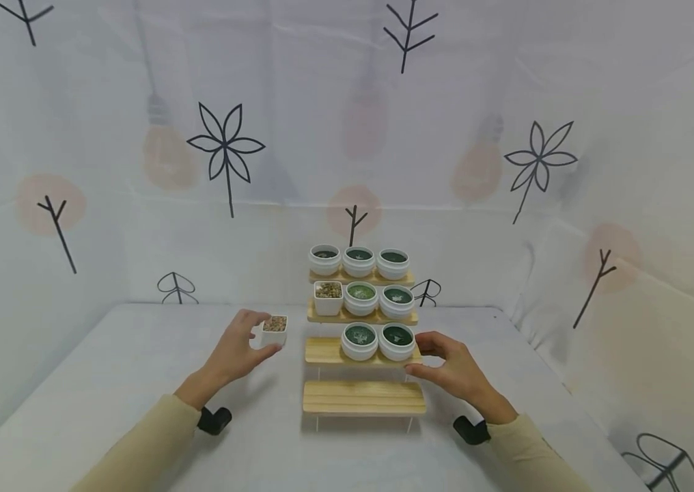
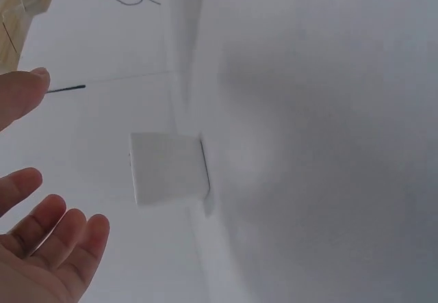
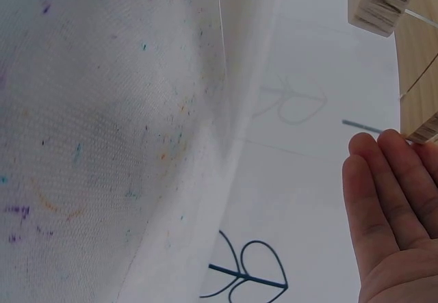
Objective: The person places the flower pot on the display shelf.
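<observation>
A small square white pot [image 1: 274, 331] filled with tan, gravel-like bits stands left of the tiered wooden stand [image 1: 364, 398]. Around its left side my left hand [image 1: 238, 350] is spread, thumb and fingers apart. The left wrist view shows the pot [image 2: 170, 169] resting on the white surface, beyond the fingertips [image 2: 96, 229]. My right hand [image 1: 454, 369] is at the right end of the stand's third tier, beside a round white bowl [image 1: 397, 342] with a dark green top. Its fingers [image 3: 387, 207] look straight in the right wrist view, tips close to the wood.
Round white bowls with green tops fill the top tier [image 1: 361, 276]. A second square pot [image 1: 328, 298] shares the tier below with two bowls. Another bowl [image 1: 359, 342] sits on the third tier. Patterned white cloth [image 1: 298, 164] hangs behind and at both sides.
</observation>
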